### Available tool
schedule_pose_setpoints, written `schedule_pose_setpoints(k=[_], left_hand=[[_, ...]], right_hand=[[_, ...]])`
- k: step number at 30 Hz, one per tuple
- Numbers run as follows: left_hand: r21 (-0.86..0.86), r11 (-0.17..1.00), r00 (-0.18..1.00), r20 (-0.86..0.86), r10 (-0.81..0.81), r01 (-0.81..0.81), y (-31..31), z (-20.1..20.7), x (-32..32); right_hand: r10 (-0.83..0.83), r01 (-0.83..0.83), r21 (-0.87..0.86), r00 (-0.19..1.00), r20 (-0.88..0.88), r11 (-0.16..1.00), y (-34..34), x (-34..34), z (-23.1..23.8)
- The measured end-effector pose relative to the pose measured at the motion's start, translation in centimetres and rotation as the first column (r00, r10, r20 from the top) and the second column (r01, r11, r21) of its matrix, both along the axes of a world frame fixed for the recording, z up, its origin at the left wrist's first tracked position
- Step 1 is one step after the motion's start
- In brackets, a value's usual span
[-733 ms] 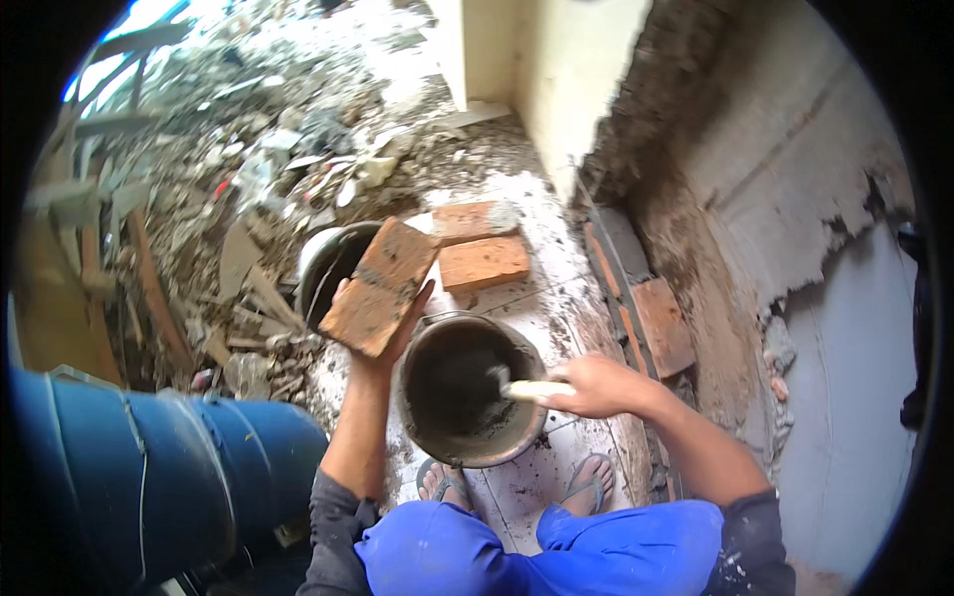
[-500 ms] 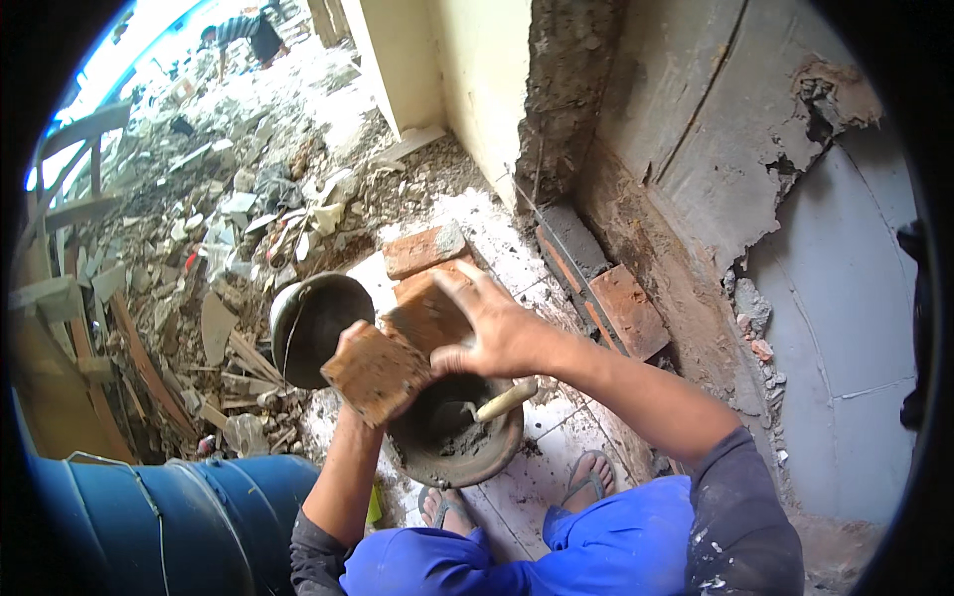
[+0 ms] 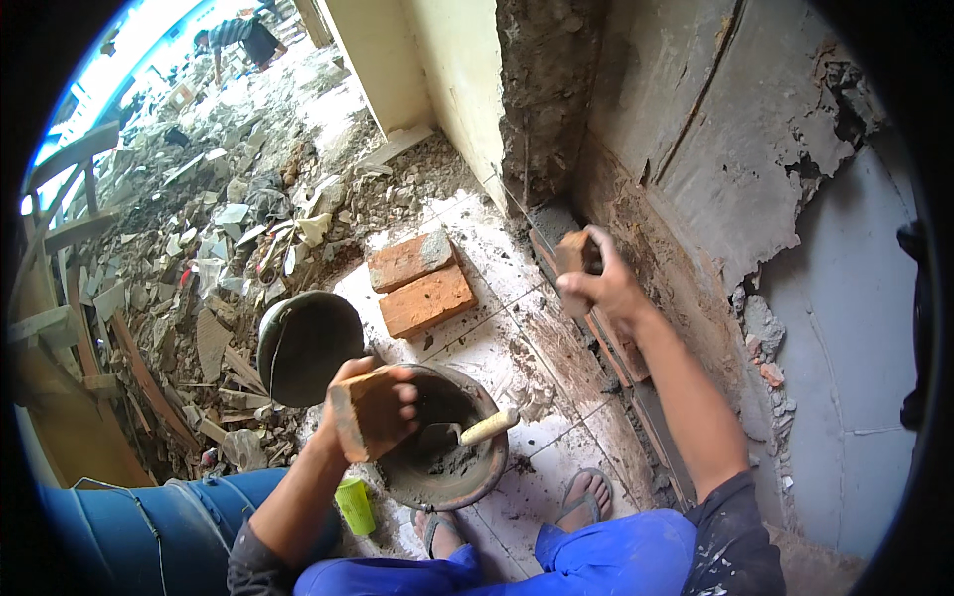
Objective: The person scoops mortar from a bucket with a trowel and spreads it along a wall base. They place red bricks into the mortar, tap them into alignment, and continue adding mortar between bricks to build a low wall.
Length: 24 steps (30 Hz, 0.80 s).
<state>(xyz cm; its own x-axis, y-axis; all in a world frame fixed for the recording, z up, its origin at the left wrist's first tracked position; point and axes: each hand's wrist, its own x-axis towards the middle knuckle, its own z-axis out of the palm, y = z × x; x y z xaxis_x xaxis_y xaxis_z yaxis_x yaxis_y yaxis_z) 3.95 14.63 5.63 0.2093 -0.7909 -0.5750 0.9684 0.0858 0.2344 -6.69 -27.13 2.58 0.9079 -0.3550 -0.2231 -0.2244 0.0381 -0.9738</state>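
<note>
Because both hands carry a load at once, I run my worries from the left, where a blue drum [image 3: 169, 536] lies near the left forearm and, I judge, could catch that elbow on a wide swing. Beyond it, loose rubble [image 3: 234, 214] looks poor footing for anyone stepping that way, and beside it sits a dark bucket [image 3: 313, 348] whose contents I can't make out. A yellow-green cup [image 3: 355, 507] sits below the left hand [image 3: 348, 375], whose fingers are clamped around a brick piece [image 3: 370, 417]; from my view this overlaps the near bucket's edge, though I can't tell how high above. Gritty faces and a one-handed grip could let it slip, knocking the cup or splashing mortar [image 3: 452, 461]. Two bricks [image 3: 427, 301] lie side by side on the tiled floor [image 3: 542, 437], a possible trip. In the mortar bucket [image 3: 484, 482] rests a trowel [image 3: 489, 426], its handle jutting over the rim, so a passing sleeve or knee could flip it out. A foot in an open sandal [image 3: 586, 494] leaves toes bare to anything dropped. Farthest right, the right hand [image 3: 618, 288] has its fingers clamped on a brick [image 3: 573, 253] by the low brick row [image 3: 626, 360] along the wall; whether they touch I can't tell, but a careless bump there could pinch the thumb or jar a brick loose.
</note>
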Motion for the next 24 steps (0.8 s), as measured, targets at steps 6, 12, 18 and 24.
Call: schedule_pose_setpoints(k=[6,12,18,24], left_hand=[[0.496,0.798,0.899,0.422,0.121,-0.341,12.3,-0.7,-1.6],[0.854,0.406,0.762,0.491,-0.424,-0.325,18.9,-3.9,-9.4],[0.894,0.448,0.768,0.306,-0.563,-0.028,19.5,-5.8,-15.7],[0.929,0.316,0.649,0.121,-0.751,0.193,19.0,-6.0,-16.3]], right_hand=[[-0.123,-0.051,-0.692,0.972,-0.201,0.721,-9.0,7.1,-3.8],[-0.258,-0.197,-0.809,0.883,-0.391,0.554,-7.6,13.6,-6.3],[-0.278,-0.170,-0.815,0.885,-0.374,0.554,-7.3,14.9,-8.3],[-0.138,-0.100,-0.767,0.961,-0.239,0.634,-8.4,11.8,-8.5]])
